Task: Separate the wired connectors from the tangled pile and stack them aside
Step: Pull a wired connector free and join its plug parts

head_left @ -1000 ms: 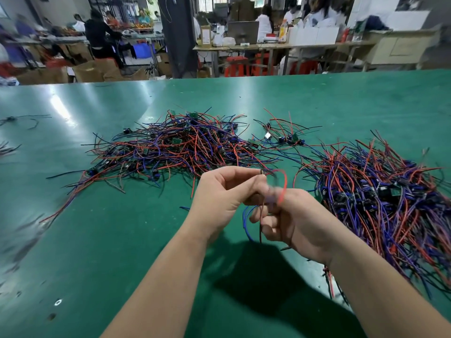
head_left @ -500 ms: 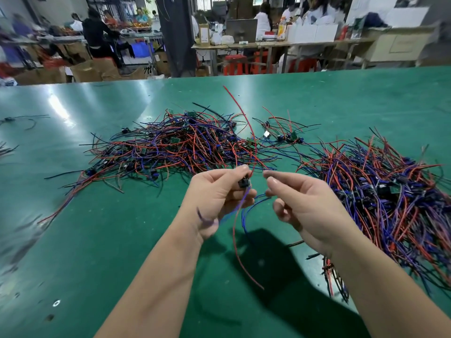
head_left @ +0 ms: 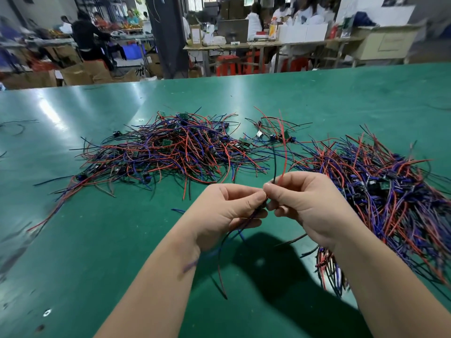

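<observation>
Left hand [head_left: 229,212] and right hand [head_left: 308,206] meet above the green worktop [head_left: 97,240], fingertips pinching one small wired connector [head_left: 264,205] between them, wires [head_left: 219,264] dangling. A tangled pile [head_left: 170,147] lies behind, a second pile [head_left: 390,191] at the right.

Both hands [head_left: 229,212] on one wired connector [head_left: 263,206]

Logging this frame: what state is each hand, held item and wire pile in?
left hand, pinching the wired connector, with wires dangling below it
right hand, pinching the red and black wires, which stick upward
wired connector, held off the green table where both hands meet
left wire pile, tangled, lying untouched
right wire pile, tangled, beside the right forearm
</observation>
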